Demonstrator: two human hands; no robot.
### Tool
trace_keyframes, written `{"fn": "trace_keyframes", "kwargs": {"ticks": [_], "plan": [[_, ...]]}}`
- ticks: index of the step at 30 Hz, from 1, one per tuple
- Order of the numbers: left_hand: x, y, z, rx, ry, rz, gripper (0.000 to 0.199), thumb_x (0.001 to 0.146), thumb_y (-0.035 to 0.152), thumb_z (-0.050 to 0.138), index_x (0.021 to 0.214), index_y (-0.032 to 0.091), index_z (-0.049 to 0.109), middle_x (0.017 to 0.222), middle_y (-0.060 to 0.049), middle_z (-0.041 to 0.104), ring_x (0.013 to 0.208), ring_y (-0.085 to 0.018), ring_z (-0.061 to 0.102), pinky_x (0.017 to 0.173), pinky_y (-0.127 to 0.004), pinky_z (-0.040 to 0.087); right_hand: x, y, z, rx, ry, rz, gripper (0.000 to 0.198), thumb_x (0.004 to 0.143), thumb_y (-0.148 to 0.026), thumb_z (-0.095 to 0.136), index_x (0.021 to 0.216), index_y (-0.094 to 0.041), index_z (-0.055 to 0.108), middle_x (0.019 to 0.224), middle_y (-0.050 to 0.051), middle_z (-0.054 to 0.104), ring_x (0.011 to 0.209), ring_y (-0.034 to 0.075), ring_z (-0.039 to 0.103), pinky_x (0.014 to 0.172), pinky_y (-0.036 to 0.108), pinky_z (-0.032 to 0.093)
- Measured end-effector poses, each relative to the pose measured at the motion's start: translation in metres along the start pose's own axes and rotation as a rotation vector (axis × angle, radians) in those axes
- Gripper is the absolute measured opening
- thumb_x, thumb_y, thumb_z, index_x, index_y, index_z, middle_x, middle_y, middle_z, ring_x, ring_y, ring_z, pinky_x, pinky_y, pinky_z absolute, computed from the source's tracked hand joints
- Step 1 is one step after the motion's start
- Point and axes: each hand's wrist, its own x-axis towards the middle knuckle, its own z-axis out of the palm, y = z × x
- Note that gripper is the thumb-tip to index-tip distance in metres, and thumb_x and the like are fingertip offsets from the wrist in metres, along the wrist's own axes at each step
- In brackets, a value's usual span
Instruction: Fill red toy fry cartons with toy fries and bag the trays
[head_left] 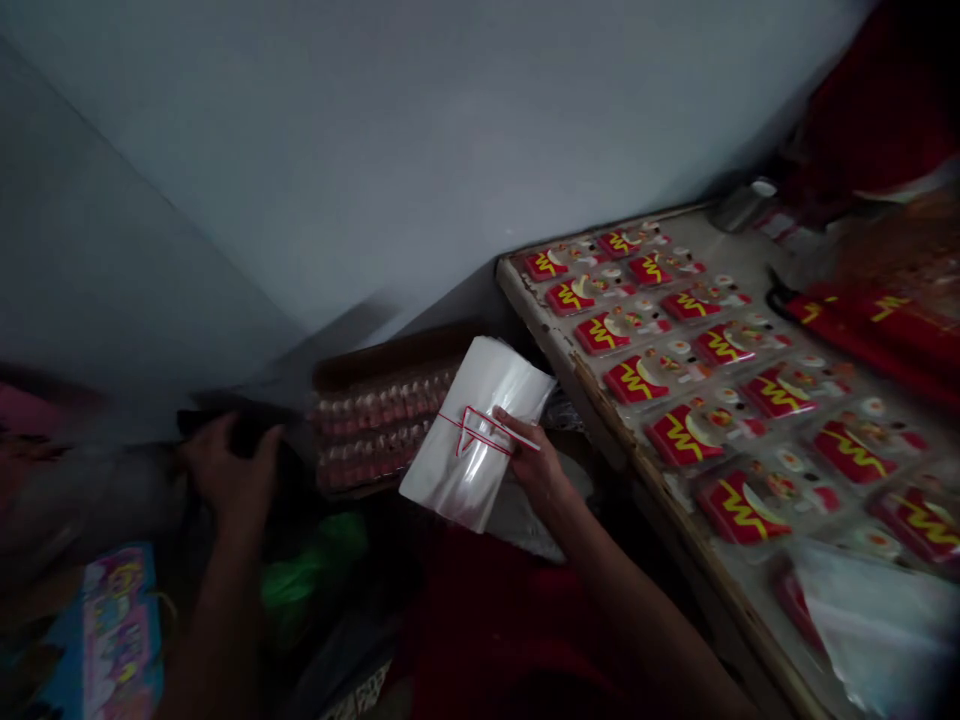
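My right hand grips a stack of clear plastic bags with a red band around it. The stack is glossy and tilted, held beside the table edge and partly in front of a cardboard box. On the far left, my left hand is apart from the stack, its thumb and fingers spread with nothing visible between them. It is slightly blurred and lies over a dark thing whose kind I cannot make out.
A table on the right bears rows of red-and-yellow blister packs. The open cardboard box holds rows of pinkish pieces. A green plastic bag and a colourful printed package lie low on the left. A wall stands behind.
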Motion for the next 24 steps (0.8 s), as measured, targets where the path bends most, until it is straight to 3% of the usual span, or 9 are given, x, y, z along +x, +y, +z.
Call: {"fn": "trace_keyframes", "kwargs": {"ticks": [1, 2, 4, 6, 8, 12, 15, 19, 24], "plan": [[-0.013, 0.012, 0.018, -0.098, -0.075, -0.014, 0.055, 0.082, 0.045, 0.082, 0.128, 0.019, 0.066, 0.135, -0.008, 0.068, 0.136, -0.037, 0.056, 0.118, -0.051, 0.044, -0.002, -0.005, -0.001, -0.007, -0.011, 0.007, 0.039, 0.065, -0.041, 0.096, 0.089, -0.015, 0.079, 0.085, 0.005, 0.080, 0.072, 0.020, 0.072, 0.074, 0.032, 0.060], [-0.027, 0.027, 0.037, -0.252, -0.246, -0.051, 0.062, 0.079, 0.048, 0.084, 0.131, 0.019, 0.066, 0.130, -0.009, 0.072, 0.129, -0.036, 0.061, 0.114, -0.049, 0.047, -0.005, -0.010, -0.002, -0.011, -0.026, 0.010, 0.039, 0.064, -0.041, 0.096, 0.088, -0.015, 0.079, 0.084, 0.005, 0.079, 0.071, 0.020, 0.072, 0.073, 0.032, 0.059], [-0.055, 0.061, 0.071, -0.550, -0.713, -0.091, 0.079, 0.070, 0.053, 0.091, 0.137, 0.020, 0.064, 0.130, -0.013, 0.073, 0.123, -0.036, 0.067, 0.105, -0.045, 0.054, -0.013, -0.019, -0.001, -0.011, -0.079, -0.006, 0.042, 0.062, -0.039, 0.097, 0.092, -0.015, 0.080, 0.088, 0.005, 0.080, 0.073, 0.021, 0.073, 0.076, 0.032, 0.060], [-0.083, 0.093, 0.098, -0.691, -1.101, -0.144, 0.088, 0.061, 0.049, 0.098, 0.137, 0.019, 0.065, 0.128, -0.016, 0.074, 0.116, -0.038, 0.070, 0.094, -0.043, 0.058, -0.026, -0.027, -0.002, -0.023, -0.140, -0.044, 0.046, 0.063, -0.039, 0.096, 0.099, -0.015, 0.081, 0.096, 0.007, 0.081, 0.081, 0.023, 0.075, 0.083, 0.035, 0.060], [-0.109, 0.117, 0.116, -0.704, -1.292, -0.225, 0.084, 0.061, 0.045, 0.099, 0.134, 0.016, 0.068, 0.120, -0.017, 0.077, 0.103, -0.036, 0.074, 0.086, -0.041, 0.060, -0.043, -0.035, -0.007, -0.026, -0.154, -0.084, 0.047, 0.065, -0.039, 0.095, 0.103, -0.014, 0.080, 0.102, 0.009, 0.081, 0.086, 0.026, 0.076, 0.087, 0.037, 0.060], [-0.160, 0.141, 0.128, -0.681, -1.437, -0.385, 0.073, 0.067, 0.039, 0.097, 0.131, 0.013, 0.071, 0.111, -0.016, 0.080, 0.086, -0.030, 0.076, 0.078, -0.039, 0.059, -0.090, -0.050, -0.036, 0.078, -0.128, 0.013, 0.056, 0.061, -0.037, 0.097, 0.109, -0.015, 0.077, 0.096, 0.008, 0.081, 0.082, 0.027, 0.076, 0.084, 0.041, 0.062], [-0.199, 0.150, 0.127, -0.660, -1.518, -0.378, 0.068, 0.070, 0.039, 0.095, 0.129, 0.012, 0.073, 0.109, -0.017, 0.080, 0.088, -0.031, 0.076, 0.081, -0.039, 0.060, -0.130, -0.056, -0.065, 0.126, -0.205, 0.119, 0.067, 0.058, -0.051, 0.096, 0.110, -0.014, 0.075, 0.093, 0.010, 0.081, 0.081, 0.029, 0.076, 0.082, 0.042, 0.063], [-0.251, 0.170, 0.117, -0.601, -1.533, -0.063, 0.055, 0.077, 0.037, 0.091, 0.125, 0.014, 0.077, 0.111, -0.014, 0.080, 0.102, -0.033, 0.076, 0.093, -0.040, 0.059, -0.182, -0.063, -0.101, 0.050, -0.076, -0.087, 0.057, 0.065, -0.052, 0.093, 0.108, -0.019, 0.076, 0.094, 0.008, 0.081, 0.076, 0.025, 0.075, 0.073, 0.036, 0.061], [-0.298, 0.204, 0.105, -0.400, -1.436, 0.214, 0.047, 0.073, 0.038, 0.093, 0.115, 0.019, 0.083, 0.100, -0.009, 0.082, 0.093, -0.033, 0.076, 0.081, -0.038, 0.061, -0.224, -0.070, -0.128, 0.093, 0.048, -0.347, 0.053, 0.072, -0.047, 0.091, 0.114, -0.019, 0.077, 0.099, 0.008, 0.080, 0.077, 0.025, 0.074, 0.073, 0.036, 0.061]]}}
